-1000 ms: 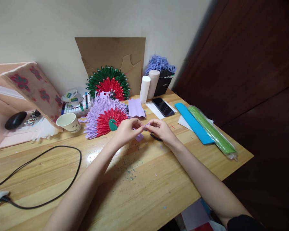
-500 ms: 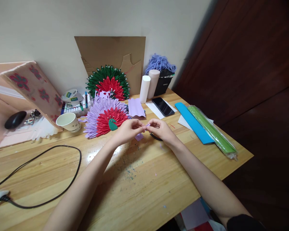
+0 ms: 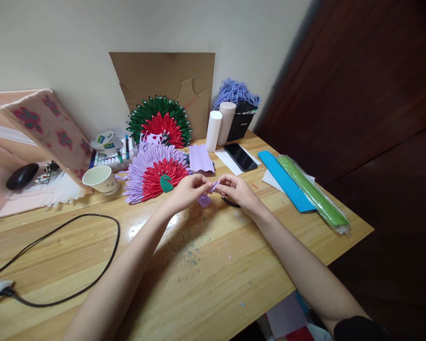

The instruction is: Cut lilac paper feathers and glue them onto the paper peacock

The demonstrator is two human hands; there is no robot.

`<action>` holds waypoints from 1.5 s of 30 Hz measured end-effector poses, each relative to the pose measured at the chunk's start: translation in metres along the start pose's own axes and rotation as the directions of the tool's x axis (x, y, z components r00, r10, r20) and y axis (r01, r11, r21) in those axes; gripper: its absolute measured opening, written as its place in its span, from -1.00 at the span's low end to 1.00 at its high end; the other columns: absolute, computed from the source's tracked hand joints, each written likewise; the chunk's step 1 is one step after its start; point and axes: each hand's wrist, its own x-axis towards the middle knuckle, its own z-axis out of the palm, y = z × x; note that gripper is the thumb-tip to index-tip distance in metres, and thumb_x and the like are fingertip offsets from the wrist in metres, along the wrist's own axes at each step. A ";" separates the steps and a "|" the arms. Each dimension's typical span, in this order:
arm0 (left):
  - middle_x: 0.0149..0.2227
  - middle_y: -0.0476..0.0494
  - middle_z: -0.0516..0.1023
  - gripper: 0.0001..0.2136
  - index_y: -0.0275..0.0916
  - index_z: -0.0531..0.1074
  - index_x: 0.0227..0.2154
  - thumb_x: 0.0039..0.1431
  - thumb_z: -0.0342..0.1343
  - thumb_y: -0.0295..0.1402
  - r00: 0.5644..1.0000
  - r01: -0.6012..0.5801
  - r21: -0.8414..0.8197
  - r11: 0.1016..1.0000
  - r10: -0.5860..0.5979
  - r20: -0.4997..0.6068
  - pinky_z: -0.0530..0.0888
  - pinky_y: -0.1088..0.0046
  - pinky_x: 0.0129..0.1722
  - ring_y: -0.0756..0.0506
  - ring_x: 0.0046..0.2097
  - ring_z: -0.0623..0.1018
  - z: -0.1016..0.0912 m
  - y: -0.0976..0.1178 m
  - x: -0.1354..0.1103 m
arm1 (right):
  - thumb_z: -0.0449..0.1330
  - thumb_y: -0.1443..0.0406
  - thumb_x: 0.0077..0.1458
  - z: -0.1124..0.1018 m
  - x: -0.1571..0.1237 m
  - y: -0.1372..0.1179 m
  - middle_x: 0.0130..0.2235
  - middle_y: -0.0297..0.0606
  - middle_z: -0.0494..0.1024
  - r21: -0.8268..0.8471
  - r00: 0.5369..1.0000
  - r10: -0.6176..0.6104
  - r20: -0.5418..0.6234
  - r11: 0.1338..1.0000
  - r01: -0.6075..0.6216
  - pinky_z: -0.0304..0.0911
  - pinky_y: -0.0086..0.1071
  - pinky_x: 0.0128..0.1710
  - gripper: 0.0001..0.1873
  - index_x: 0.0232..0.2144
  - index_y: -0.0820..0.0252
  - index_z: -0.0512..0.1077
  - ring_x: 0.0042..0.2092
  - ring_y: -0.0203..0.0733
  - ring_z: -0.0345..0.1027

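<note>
My left hand (image 3: 186, 191) and my right hand (image 3: 236, 190) meet over the middle of the wooden table (image 3: 213, 265), both pinching a small lilac paper strip (image 3: 213, 185) between their fingertips. A scrap of lilac paper (image 3: 204, 201) lies on the table just under them. Left of the hands lies a lilac and red paper peacock fan (image 3: 152, 172) with a green bird head. Under the right hand a black looped object (image 3: 230, 203) partly shows.
A green and red paper fan (image 3: 159, 121) leans on cardboard (image 3: 163, 80) at the wall. A paper cup (image 3: 101, 180), markers (image 3: 108, 158), lilac sheet (image 3: 200, 158), phone (image 3: 240, 157), two rolls (image 3: 220, 125), blue strip (image 3: 286, 181) and green wrapped roll (image 3: 312, 194) surround the hands. A black cable (image 3: 67, 255) loops at the left.
The hands have hardly moved. The fingertips have worked the lilac strip slightly, and it now sticks up a little between them.
</note>
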 end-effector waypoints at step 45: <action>-0.38 -0.17 0.59 -0.81 -0.29 0.54 -0.38 -0.07 0.23 -0.30 0.969 0.238 -0.315 0.919 -0.248 0.007 0.41 0.47 -0.25 0.02 -0.35 0.53 -0.005 -0.006 0.000 | 0.25 0.16 -0.12 0.000 0.000 0.002 -0.49 -0.36 0.47 0.037 0.999 0.006 -0.033 0.999 -0.005 0.11 -0.45 -0.47 -0.77 -0.50 0.22 0.39 -0.48 -0.36 0.24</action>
